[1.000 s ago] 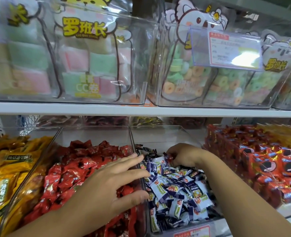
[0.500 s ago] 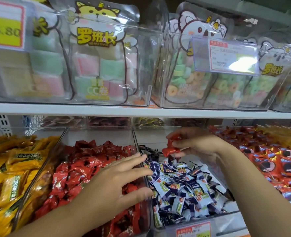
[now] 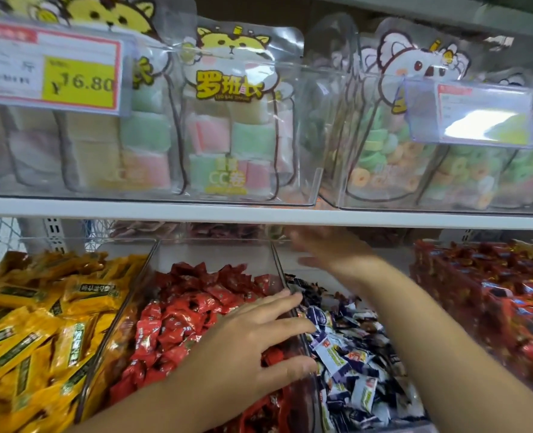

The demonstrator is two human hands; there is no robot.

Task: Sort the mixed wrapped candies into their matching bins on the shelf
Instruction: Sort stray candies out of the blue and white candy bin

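Red wrapped candies fill a clear bin in the middle of the lower shelf. To its right, blue-and-white wrapped candies lie in the neighbouring bin. My left hand rests with spread, straight fingers on the red candies and on the clear divider between the two bins. My right hand is motion-blurred at the back, above the divider and just under the upper shelf. Its fingers point left and look straight, with no candy visible in them.
Yellow wrapped bars fill the bin at the left. Red packs with dark print are stacked at the right. The white upper shelf edge hangs low over the bins and carries clear boxes of pastel sweets and a price tag.
My right hand lifted a red candy out of the blue-and-white bin, then swept up and left toward the red bin; the candy is no longer seen. My left hand stayed put.
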